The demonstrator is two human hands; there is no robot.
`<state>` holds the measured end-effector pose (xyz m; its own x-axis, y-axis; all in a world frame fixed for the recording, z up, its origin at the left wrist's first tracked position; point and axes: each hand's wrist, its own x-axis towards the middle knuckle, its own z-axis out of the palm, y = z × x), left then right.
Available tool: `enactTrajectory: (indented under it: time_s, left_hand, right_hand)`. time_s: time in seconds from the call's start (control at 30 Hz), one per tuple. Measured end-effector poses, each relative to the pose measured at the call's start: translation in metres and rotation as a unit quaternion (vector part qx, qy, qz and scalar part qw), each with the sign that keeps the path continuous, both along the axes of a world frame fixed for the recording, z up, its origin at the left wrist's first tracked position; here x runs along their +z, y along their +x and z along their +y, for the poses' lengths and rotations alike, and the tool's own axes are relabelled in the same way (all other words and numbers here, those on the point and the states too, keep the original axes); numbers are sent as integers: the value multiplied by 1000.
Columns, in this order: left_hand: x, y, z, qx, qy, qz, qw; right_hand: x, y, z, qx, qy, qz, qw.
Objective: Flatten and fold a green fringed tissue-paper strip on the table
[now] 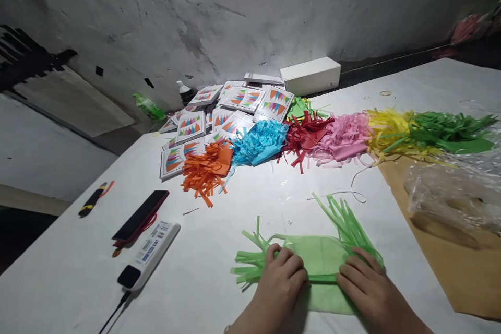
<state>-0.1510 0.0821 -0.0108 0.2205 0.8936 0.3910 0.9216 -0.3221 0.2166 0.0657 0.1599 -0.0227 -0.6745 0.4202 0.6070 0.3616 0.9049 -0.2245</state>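
A light green tissue paper tassel sheet (313,249) lies on the white table in front of me, its fringed strips fanning out to the left and to the upper right. A darker folded band crosses its middle between my hands. My left hand (285,276) presses down on the left part, fingers curled over the paper. On the right part, my right hand (362,276) grips the paper near the base of the fringe, fingers bent. The fingertips of both hands are partly hidden.
Fringed bundles in orange (211,167), blue (262,141), red (307,135), pink (344,135), yellow (391,128) and dark green (450,130) lie beyond. Behind are printed packets (245,98) and a white box (311,75). A phone (141,216) and power strip (152,253) sit left; clear plastic (442,188) right.
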Motion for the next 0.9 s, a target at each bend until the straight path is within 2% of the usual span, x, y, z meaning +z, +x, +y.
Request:
enactTrajectory:
  time_s: [0.13,0.37,0.47,0.57,0.63,0.77,0.83,0.9]
  left_hand:
    - [-1,0,-4,2,-16,8,1000]
    - [7,13,2,88,-60,33,994]
    - [14,17,6,37,-40,73,996]
    - [17,20,9,-19,-20,121,992]
    - [16,20,13,-30,-16,136,990]
    - [19,18,20,-36,-25,128,991]
    - [25,20,17,-46,-23,129,990]
    - [30,25,11,-82,-18,148,985]
  right_hand:
    - [-6,12,-3,-5,-50,31,998]
    - [0,-9,-11,-133,-129,15,983]
    - [2,-11,-12,-136,-119,-5,984]
    - [2,-10,-13,-84,-55,-5,995]
    - [2,-12,-15,-60,-15,-26,998]
    - [-3,-26,-13,-57,14,-68,996]
    - [-7,-31,-9,-52,23,-51,997]
    - [-10,-30,-1,-49,25,-26,998]
